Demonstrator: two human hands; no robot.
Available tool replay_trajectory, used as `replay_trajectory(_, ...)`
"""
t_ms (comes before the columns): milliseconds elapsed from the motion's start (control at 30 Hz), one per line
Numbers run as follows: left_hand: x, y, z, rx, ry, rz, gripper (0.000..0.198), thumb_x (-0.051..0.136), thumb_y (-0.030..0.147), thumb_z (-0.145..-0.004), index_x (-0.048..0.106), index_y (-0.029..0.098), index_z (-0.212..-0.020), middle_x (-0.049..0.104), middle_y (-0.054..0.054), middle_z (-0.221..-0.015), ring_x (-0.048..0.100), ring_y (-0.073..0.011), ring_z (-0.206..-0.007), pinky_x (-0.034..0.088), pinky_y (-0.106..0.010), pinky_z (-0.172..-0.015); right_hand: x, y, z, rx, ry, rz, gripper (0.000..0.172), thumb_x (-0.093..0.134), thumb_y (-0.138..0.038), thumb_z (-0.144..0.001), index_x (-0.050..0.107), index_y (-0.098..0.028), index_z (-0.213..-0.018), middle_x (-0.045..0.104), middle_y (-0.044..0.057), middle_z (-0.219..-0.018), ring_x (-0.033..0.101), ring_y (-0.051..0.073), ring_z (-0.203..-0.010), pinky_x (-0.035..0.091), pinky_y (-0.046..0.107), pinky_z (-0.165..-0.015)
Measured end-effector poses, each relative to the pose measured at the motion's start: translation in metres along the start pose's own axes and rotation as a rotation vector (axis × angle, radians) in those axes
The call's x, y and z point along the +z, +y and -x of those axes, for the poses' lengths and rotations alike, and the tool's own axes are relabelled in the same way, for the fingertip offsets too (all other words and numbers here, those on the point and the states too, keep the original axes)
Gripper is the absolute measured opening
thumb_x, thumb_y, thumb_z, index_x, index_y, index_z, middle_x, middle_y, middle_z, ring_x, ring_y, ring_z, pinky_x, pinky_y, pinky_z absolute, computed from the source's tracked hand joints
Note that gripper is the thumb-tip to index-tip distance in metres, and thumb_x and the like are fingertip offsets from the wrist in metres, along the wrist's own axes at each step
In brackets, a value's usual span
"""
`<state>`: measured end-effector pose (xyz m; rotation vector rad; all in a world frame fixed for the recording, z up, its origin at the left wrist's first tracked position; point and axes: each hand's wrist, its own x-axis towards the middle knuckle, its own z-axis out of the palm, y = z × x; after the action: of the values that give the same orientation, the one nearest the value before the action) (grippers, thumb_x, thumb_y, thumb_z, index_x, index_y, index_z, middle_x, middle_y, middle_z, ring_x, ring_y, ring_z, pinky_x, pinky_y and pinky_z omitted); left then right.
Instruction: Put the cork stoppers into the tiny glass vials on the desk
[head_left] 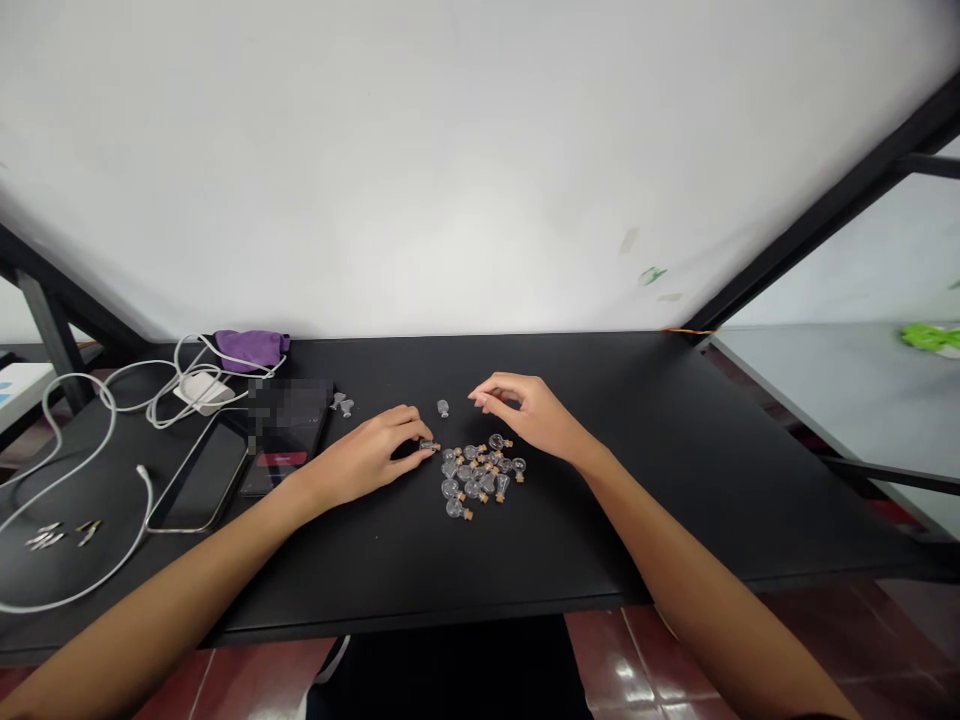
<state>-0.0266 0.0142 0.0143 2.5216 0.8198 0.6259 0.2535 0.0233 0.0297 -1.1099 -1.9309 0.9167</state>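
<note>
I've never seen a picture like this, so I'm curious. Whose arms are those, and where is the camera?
This picture comes from a camera worn on a person's head, so you see what they see, looking down. There's no machine here: those are the person's own two arms. The left hand seems to pinch a tiny glass bottle between its fingers. The right hand is open, close to another little glass bottle. Between them lies a pile of small glass bottles with cork stoppers, on a black table. Farther left are a phone, a white cable and a purple cloth.
</note>
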Motion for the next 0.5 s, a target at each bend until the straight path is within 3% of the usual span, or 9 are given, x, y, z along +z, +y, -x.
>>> replay_trajectory(200,-0.015,-0.006,0.0,-0.006,-0.121,0.117,0.019,0.065,0.03,-0.099,0.075,0.024,-0.114,0.067,-0.006,-0.098,0.067,-0.0164,-0.082,0.053,-0.025,-0.073,-0.001,0.002,0.0,-0.002,0.004,-0.012,0.026,0.061,-0.042,-0.098,0.076,-0.021,-0.095,0.074,0.006,-0.094,0.068,0.02,-0.083,0.053,0.033,-0.076)
replay_trajectory(500,-0.015,-0.002,-0.004,-0.045,-0.201,0.225,0.028,0.064,0.022,-0.098,0.074,0.027,-0.123,0.071,-0.005,-0.1,0.068,-0.0161,-0.088,0.056,-0.028,-0.081,-0.005,0.004,-0.002,-0.003,0.029,-0.063,0.025,0.062,-0.041,-0.097,0.075,-0.02,-0.095,0.073,0.006,-0.093,0.067,0.019,-0.083,0.053,0.034,-0.077)
